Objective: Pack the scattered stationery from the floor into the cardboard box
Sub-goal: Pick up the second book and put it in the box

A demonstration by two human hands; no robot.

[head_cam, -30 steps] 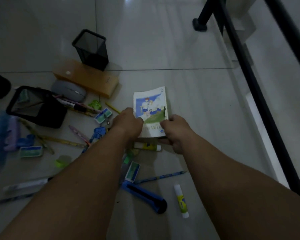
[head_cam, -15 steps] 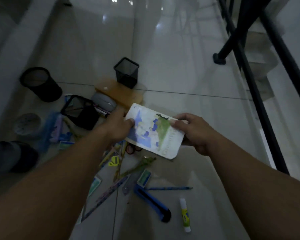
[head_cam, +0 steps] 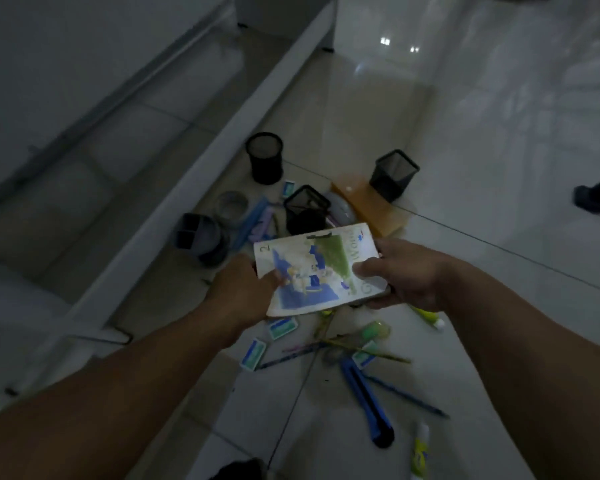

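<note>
I hold a thin booklet (head_cam: 317,268) with a blue and green cover above the floor, one hand on each end. My left hand (head_cam: 243,292) grips its near left corner and my right hand (head_cam: 404,275) grips its right edge. Under it, stationery lies scattered on the tiles: a blue box cutter (head_cam: 366,405), a glue stick (head_cam: 420,452), blue pencils (head_cam: 407,396), several small eraser packets (head_cam: 253,355) and green bits (head_cam: 373,330). No cardboard box is clearly in view; an orange-brown flat box (head_cam: 368,206) lies beyond the booklet.
Three black mesh pen holders (head_cam: 264,157) (head_cam: 394,174) (head_cam: 305,209) stand on the floor, with a grey divided cup (head_cam: 196,233) and a tape roll (head_cam: 232,204) to the left. A white ledge (head_cam: 174,202) runs along the left. A black post foot (head_cam: 589,199) is at the right.
Both hands lifted the booklet off the floor and turned it sideways. My head swung left, so the ledge and more holders came into view.
</note>
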